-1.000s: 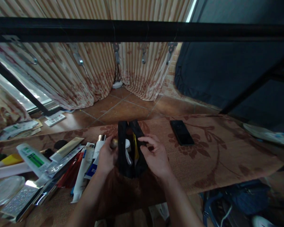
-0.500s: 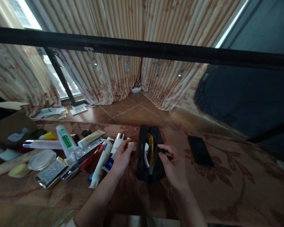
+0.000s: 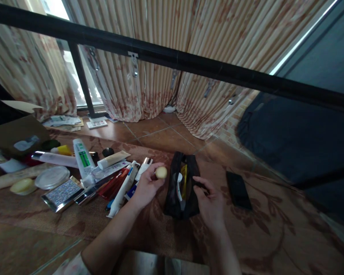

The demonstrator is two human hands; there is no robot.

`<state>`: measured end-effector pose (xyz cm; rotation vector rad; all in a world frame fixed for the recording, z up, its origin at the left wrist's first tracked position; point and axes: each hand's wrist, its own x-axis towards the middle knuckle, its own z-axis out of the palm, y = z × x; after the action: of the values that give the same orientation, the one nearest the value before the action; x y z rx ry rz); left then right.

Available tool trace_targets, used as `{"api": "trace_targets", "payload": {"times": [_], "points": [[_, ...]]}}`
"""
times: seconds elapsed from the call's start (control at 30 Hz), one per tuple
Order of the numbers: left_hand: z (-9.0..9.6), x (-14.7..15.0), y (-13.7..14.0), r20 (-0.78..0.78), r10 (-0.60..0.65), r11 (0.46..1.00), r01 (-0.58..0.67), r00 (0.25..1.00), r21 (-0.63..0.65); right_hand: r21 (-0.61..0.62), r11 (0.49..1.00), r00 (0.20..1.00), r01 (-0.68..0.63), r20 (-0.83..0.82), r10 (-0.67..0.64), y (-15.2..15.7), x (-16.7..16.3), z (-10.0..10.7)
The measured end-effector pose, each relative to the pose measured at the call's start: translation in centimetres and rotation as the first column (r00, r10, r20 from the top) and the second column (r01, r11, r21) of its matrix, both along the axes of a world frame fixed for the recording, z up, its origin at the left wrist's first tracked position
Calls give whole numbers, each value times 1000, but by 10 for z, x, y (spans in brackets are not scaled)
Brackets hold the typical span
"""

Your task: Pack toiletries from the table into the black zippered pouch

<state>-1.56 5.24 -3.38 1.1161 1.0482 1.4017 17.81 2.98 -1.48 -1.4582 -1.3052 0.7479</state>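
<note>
Between the fingers of my left hand (image 3: pixel 149 185) is a small container with a round cream-coloured end (image 3: pixel 161 172) turned towards me; my fingers hide the rest of it. It is just left of a black pouch (image 3: pixel 171 198), which stands unzipped on the patterned cloth. Inside the pouch I see a white tube (image 3: pixel 179 187) and something yellow (image 3: pixel 184 179). My right hand (image 3: pixel 209 196) grips the pouch's right edge between thumb and fingers. Near my left wrist lie a white squeezed tube (image 3: pixel 122 196) and a silver-capped white bottle (image 3: pixel 144 168).
A pile of toiletries spreads to the left, with a green-striped tube (image 3: pixel 83 156), a round clear-lidded tub (image 3: pixel 52 177) and a glittery case (image 3: pixel 61 194). A cardboard box (image 3: pixel 14 133) stands behind. A black phone (image 3: pixel 238 190) lies right. A dark rail (image 3: pixel 160 51) crosses above.
My left hand has turned, so the round end of the small container now faces me. My right hand stays at the pouch's edge. The view has tilted.
</note>
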Motion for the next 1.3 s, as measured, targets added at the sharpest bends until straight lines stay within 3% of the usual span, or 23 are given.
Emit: {"api": "trace_targets", "payload": {"times": [0.17, 0.43, 0.8, 1.3], "points": [[4, 1, -2, -90, -38, 998, 43, 995, 50, 8, 1000, 999, 24, 31, -25, -1, -1, 3], [-6, 3, 2, -180, 57, 995, -42, 982, 88, 1, 1000, 1000, 8, -2, -8, 0, -2, 2], [-2, 7, 2, -122, 74, 997, -77, 990, -16, 21, 1000, 1000, 13, 12, -14, -1, -2, 4], [-4, 6, 2, -140, 70, 997, -71, 988, -5, 9, 1000, 999, 16, 31, -16, -1, -4, 5]]}}
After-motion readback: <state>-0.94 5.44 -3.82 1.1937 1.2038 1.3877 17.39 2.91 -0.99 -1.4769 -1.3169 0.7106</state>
